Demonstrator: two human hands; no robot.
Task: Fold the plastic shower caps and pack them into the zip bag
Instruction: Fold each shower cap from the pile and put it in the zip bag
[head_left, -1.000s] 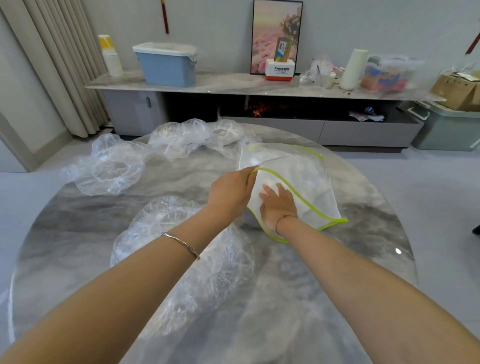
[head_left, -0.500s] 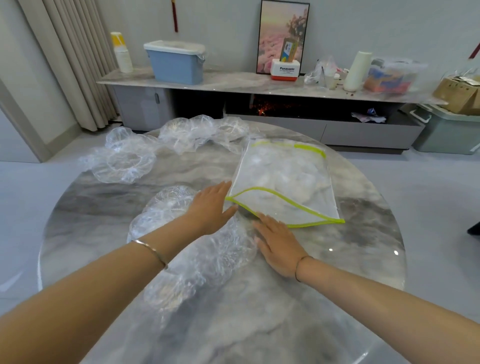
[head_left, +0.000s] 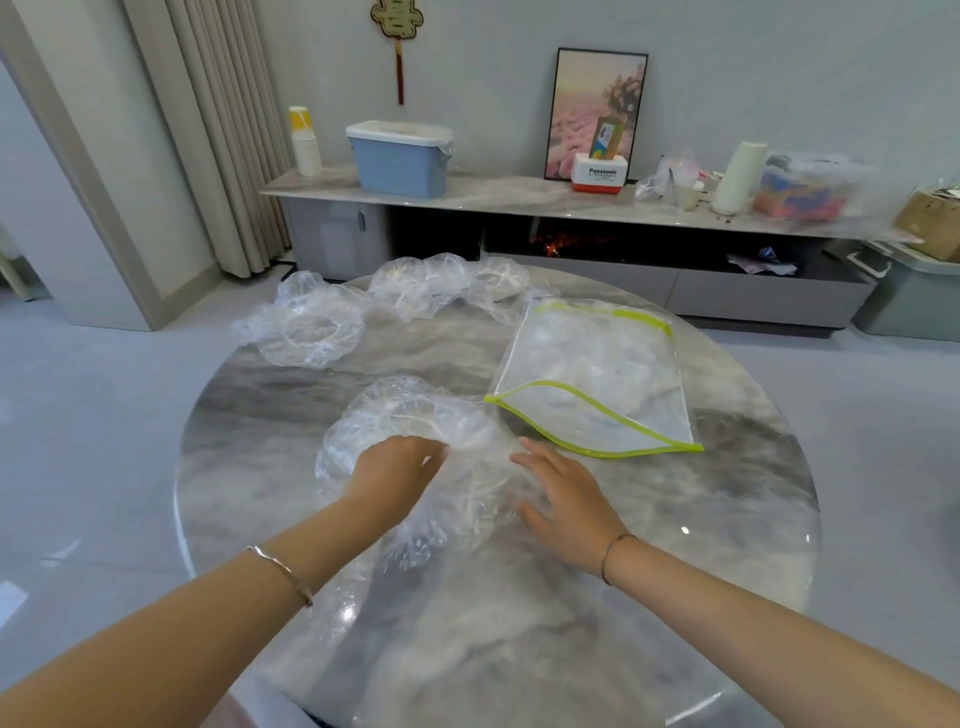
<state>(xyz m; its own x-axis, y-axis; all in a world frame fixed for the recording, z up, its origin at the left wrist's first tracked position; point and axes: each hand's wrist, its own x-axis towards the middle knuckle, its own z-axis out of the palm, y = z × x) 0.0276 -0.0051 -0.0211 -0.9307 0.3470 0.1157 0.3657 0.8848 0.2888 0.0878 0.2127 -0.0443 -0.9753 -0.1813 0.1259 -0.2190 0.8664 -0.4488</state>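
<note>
Head view shows the cap (head_left: 441, 436) I am about to fold lying crumpled at the near middle of the table (head_left: 737, 519), its far-right edge just beside the open mouth of the bag (head_left: 592, 374). To fold it well, I judge I should flatten it first, press the air out, then bring one half over the other so the elastic rim lines up. My left hand (head_left: 395, 475) lies on the cap's left, fingers bent down into the plastic; whether they pinch it I cannot tell. My right hand (head_left: 566, 499) lies flat, fingers straight and released, on its right edge. More caps (head_left: 311, 332) lie far left.
</note>
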